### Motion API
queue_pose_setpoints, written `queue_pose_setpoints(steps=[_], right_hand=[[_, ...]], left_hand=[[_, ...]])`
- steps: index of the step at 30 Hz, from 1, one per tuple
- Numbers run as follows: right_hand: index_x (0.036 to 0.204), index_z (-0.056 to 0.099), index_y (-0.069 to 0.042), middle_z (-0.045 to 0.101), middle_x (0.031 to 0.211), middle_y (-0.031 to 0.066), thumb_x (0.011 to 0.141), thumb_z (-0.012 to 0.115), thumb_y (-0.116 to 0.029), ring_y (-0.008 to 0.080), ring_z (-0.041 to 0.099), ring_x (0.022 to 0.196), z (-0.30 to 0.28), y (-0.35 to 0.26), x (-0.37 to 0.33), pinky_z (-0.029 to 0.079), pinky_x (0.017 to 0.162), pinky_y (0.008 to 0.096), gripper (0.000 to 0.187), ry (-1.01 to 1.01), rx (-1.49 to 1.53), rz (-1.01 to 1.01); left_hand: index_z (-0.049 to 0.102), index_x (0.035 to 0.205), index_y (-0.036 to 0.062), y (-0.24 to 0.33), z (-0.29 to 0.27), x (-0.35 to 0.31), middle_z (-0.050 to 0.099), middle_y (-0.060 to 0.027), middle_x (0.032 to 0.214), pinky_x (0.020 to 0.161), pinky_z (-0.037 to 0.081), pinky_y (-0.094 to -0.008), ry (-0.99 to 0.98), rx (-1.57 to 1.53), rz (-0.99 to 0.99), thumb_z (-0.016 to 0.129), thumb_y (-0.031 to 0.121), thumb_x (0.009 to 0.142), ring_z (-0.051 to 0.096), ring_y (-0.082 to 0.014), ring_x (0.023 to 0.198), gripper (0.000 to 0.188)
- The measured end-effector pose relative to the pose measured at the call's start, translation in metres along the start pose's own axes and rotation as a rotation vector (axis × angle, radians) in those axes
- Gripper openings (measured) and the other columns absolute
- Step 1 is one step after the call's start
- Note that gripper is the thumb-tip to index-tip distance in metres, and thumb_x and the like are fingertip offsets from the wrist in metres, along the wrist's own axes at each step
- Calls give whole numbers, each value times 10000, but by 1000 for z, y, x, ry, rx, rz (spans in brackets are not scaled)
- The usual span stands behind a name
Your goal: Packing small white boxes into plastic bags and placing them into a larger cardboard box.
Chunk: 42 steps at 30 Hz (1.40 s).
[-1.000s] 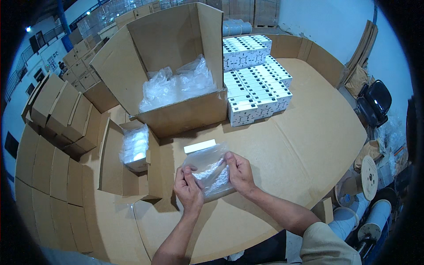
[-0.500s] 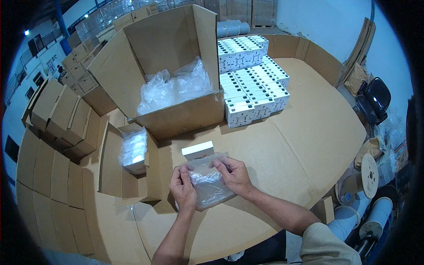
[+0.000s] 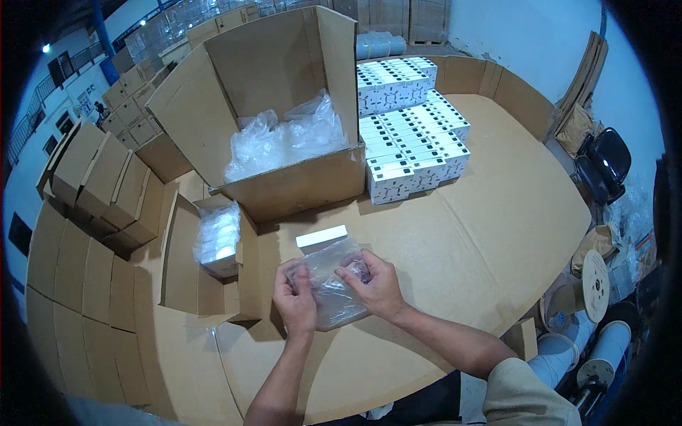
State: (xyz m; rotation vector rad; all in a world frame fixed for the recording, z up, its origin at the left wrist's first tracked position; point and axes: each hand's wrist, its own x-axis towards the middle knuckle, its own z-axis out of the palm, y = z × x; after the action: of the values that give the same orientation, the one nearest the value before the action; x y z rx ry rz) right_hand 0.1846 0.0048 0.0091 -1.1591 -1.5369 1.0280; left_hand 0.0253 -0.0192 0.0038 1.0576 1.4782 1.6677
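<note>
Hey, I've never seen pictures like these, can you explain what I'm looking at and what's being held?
There's no machine here, just a person's bare left hand and right hand. A wide fisheye camera on their head looks down, so straight edges bend. Both hands hold a clear plastic bag. Just beyond it, a small white box sits on the brown tabletop. Farther back stands a large open carton with crumpled clear plastic inside, and to its right, stacked white boxes. On the left, a smaller open carton holds plastic-wrapped items, with brown cardboard boxes farther left.
</note>
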Motion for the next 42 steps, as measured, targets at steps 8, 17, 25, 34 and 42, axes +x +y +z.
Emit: queue_pose_setpoints(steps=[8,17,25,34,42], right_hand=[[1015,716,-13,680,805,-11,994,693,-148,60,606,713,-6,2,8,505,632,242,138,-41,260,105],[1128,702,-26,714,963,58,965,693,-121,121,648,841,-40,2,25,525,718,277,189,178,114,-194],[1088,719,-63,635,1152,107,806,803,-73,285,598,1123,-39,-6,22,509,963,414,295,60,-207,-466],[972,729,-61,633,1136,92,804,792,-27,273,601,1110,-37,-2,22,516,929,401,183,70,-214,-470],[928,745,-80,623,1095,76,780,811,-24,254,591,1014,-38,-4,22,525,826,372,171,58,-235,-513]], left_hand=[[638,1146,19,2,-7,-3,715,-50,1020,815,557,-275,-292,-109,-157,845,114,858,680,-119,918,367],[666,1134,17,8,-14,2,710,-55,1002,857,549,-305,-377,95,-140,871,138,826,669,-138,939,389],[683,1122,4,17,-11,0,719,-70,1018,874,547,-318,-420,203,-75,868,169,828,672,-148,955,385],[688,1087,13,18,-9,-1,730,-69,1000,858,554,-319,-430,214,-67,871,166,822,684,-147,934,357],[684,1061,16,10,-9,2,728,-72,1000,851,558,-323,-392,241,-98,860,160,829,690,-155,928,325]])
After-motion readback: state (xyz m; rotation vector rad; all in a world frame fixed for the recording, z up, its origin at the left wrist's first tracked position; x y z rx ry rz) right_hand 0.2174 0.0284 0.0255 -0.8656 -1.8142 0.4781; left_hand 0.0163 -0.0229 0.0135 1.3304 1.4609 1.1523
